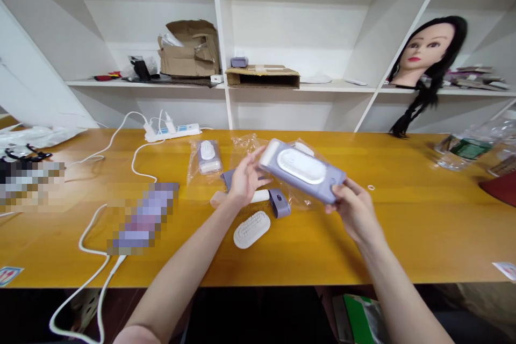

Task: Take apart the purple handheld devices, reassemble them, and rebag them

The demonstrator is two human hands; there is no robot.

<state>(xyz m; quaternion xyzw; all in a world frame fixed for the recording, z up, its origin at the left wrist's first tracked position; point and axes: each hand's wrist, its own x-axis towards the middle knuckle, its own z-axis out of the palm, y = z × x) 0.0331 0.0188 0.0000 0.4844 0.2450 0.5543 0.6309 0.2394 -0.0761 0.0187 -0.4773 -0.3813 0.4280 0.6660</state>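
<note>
**Lilac plastic case (301, 167) up in both hands over the table**

Case at the centre of the view, tilted, clear of the tabletop, white oval panel facing up.

Right hand (355, 209): closed around the case's lower end, fingers curled over its edge, firm hold. Left hand (245, 178): half open, fingers spread, fingertips against the white end of the case, no full grip.

Just below the hands, on the yellow wooden table (407, 236): a white oval brush (252, 229) at 6 o'clock, a small lilac cap (279, 203) beside the left hand's wrist side at 5 o'clock, and a clear plastic bag (245, 145) at 11 o'clock. Next to that bag, a sealed white-and-lilac packet (208, 157). Farther off at 10 o'clock, a white power strip (172, 131) with a white cable (133, 158). On the shelf at 1 o'clock, a mannequin head (427, 54); at 11 o'clock, a cardboard box (189, 48).
</note>
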